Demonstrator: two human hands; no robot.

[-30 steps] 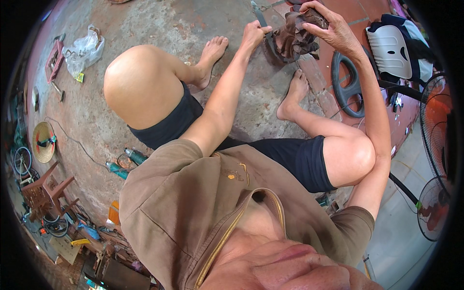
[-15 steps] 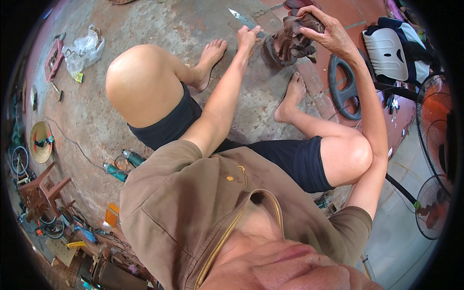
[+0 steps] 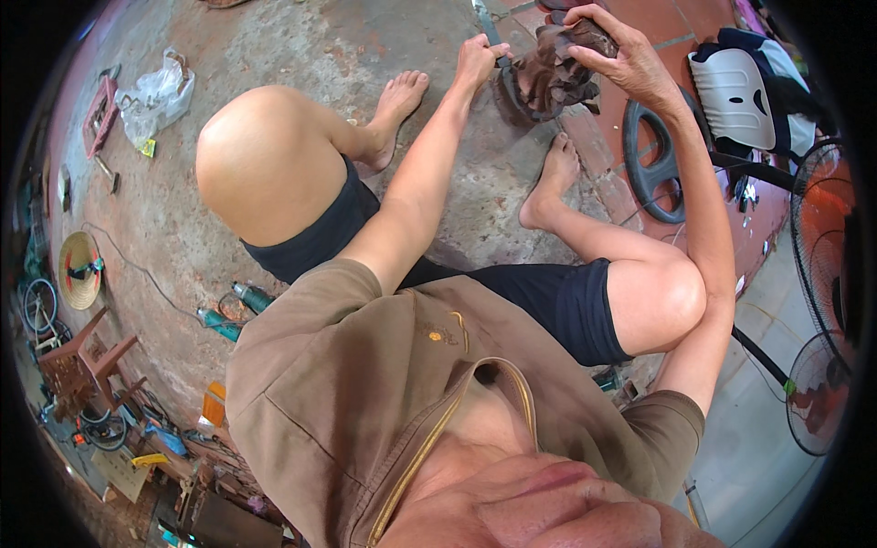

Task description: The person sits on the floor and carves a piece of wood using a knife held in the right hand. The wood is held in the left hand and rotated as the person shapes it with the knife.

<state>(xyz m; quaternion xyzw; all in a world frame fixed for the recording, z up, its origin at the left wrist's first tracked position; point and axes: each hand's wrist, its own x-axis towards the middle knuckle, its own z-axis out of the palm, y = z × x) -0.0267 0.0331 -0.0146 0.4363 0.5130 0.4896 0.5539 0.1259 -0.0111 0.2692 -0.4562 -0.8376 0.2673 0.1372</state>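
Step in hand (judged from pose alone): trimming or scraping at carving (image 3: 546,78), dark brown and deeply folded, at top of frame, right of centre. Finish of surface: too small to judge.

Gripping tool (image 3: 486,23) in left hand (image 3: 476,60), fingers closed, just left of carving. Flat and grey, pointing toward top edge of frame; knife or file, cannot tell which. Cannot tell contact between tool and carving either. Clasping upper end of carving with right hand (image 3: 630,59), thumb and fingers spread around it. Hands well apart from each other, with carving between.

Next move, by judgement: calls for firm bracing by right hand, a short controlled stroke by left, and right fingertips clear of tool's path. Possible trouble: slipping along the folds, or rocking of carving under pressure. Also worth minding: bare foot (image 3: 554,178) just below carving in frame.

Containers: at upper left, clear bag (image 3: 157,99), crumpled on floor (image 3: 311,82); apparently holding something small near its top, contents not readable through plastic. At left edge, hat (image 3: 80,271) (barely a container, but noted), with a dark strip across its middle. No use of either by hands.
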